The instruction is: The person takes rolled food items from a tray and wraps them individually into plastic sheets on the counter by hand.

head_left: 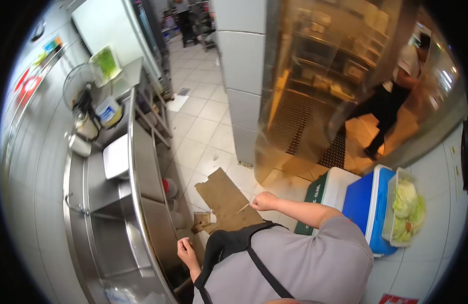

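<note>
Clearly, the steel desk (136,200) with its sink (110,240) runs down the side from ten to eight o'clock. At ten o'clock on it, a tray with something green (106,63) leans upright; between nine and ten stands a tub with a blue-and-white label (109,112), and at nine lies a white tray (116,157). The left hand (185,250) hangs at seven o'clock beside the desk, its fingers partly curled; I cannot tell whether it is closed or grips anything. The cardboard (222,196) lies on the tiled floor (198,119) near six o'clock, torn at the edges, with a smaller piece (201,221) beside it. At twelve rises a tiled pillar (242,73). The right hand (264,201), at five o'clock, is closed in a fist over the cardboard's near edge; whether it touches the cardboard is unclear. Toward two o'clock, a co-worker (403,76) appears behind a see-through curtain (305,96). At four o'clock, a green-and-white cooler (335,187), a blue cooler (359,198) and a white basket (387,223) of leafy greens (407,202) sit side by side.
</note>
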The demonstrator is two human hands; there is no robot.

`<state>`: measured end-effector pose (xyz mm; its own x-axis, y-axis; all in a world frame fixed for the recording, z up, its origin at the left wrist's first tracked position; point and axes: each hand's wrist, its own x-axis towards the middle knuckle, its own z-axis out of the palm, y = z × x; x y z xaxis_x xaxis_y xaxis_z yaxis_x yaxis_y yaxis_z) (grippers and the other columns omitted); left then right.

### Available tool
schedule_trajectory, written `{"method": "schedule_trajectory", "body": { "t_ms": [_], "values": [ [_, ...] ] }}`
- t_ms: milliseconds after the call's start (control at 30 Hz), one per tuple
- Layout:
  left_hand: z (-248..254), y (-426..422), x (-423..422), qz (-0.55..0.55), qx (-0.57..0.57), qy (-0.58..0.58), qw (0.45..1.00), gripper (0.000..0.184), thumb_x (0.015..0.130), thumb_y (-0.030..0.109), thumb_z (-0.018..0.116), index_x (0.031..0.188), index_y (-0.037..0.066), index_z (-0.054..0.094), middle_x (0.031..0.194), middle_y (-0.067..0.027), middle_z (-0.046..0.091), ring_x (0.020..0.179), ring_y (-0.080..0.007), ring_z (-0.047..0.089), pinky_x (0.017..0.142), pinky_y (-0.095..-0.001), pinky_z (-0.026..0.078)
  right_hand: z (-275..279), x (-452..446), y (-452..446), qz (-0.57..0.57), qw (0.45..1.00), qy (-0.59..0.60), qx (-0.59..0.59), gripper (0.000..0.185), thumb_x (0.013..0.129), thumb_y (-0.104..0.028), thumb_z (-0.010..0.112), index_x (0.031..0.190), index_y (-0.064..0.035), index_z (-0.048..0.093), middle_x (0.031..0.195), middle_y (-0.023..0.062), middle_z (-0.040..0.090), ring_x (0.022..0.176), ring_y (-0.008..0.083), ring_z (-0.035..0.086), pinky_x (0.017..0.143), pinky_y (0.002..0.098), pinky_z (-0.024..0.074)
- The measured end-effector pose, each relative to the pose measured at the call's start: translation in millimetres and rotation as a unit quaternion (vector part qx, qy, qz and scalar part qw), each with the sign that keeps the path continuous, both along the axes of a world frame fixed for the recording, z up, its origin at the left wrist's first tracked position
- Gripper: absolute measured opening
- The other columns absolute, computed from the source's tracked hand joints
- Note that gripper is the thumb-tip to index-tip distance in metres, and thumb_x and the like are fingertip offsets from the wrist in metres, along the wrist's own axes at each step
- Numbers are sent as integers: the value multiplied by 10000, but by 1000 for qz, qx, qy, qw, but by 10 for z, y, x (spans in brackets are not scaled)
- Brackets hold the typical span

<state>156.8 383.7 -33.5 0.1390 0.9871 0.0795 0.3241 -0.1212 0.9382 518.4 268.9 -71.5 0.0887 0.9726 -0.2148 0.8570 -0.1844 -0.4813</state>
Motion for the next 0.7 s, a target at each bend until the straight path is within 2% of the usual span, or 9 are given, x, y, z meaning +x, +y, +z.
{"method": "schedule_trajectory", "body": {
  "t_ms": [233,367,533,700],
  "values": [
    [246,-496,-316,114,11,-14,993,217,950,166,481,843,8,585,681,-18,528,615,-85,471,571,-235,389,137,-472,660,180,979,16,92,366,809,-310,534,582,-45,643,576,181,590,549,367,588,549,454,493],
    [370,-826,-448,187,11,3,982,210,947,155,480,847,3,584,689,-20,534,622,-89,473,577,-236,393,127,-859,1035,281,954,26,100,377,804,-312,543,557,-39,626,562,182,581,532,369,581,531,457,486],
    [253,-1216,-617,285,8,-1,959,195,944,129,478,842,-3,580,692,-22,531,626,-91,473,581,-236,394,130,-1424,1309,412,902,29,127,382,837,-327,541,579,-57,623,573,162,580,529,360,565,512,441,469],
    [145,-1592,-648,348,-15,5,937,197,947,128,472,849,-2,583,694,-29,527,624,-97,475,585,-238,403,6,-1855,1280,495,858,76,113,380,841,-330,528,591,-61,627,589,159,586,552,358,572,523,442,474]
  ]
}}
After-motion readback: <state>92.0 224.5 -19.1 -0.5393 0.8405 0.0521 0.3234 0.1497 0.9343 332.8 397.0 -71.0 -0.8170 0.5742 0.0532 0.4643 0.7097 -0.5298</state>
